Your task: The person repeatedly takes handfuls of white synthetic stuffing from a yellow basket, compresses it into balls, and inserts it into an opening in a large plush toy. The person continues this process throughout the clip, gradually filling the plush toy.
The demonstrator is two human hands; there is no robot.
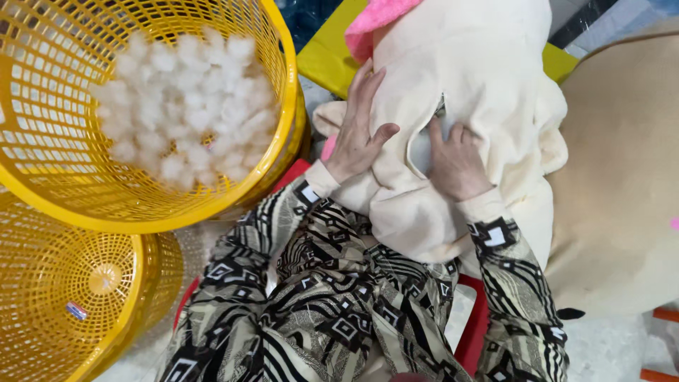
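Cream plush fabric toy skin [481,85], soft & part-stuffed, lies across the person's lap, leaning up & away from the camera. Left hand [361,134] lies flat on its left side, fingers spread & pointing up, thumb out toward the slit: grip open, pressing the fabric, not clutching. Right hand [456,166] is at the slit opening in the seam, fingertips tucked into the gap; can't tell if that grip is closed on anything inside. White filling shows w/in the slit.

Left of the lap, near the left hand, a round yellow plastic lattice basket [283,85] holds loose white fluffy stuffing [187,106]. Under it, a second yellow lattice basket [92,297]. Pink plush fabric [378,21] pokes out behind the skin's top. A tan plush shape [622,184] sits just beside it on the right.
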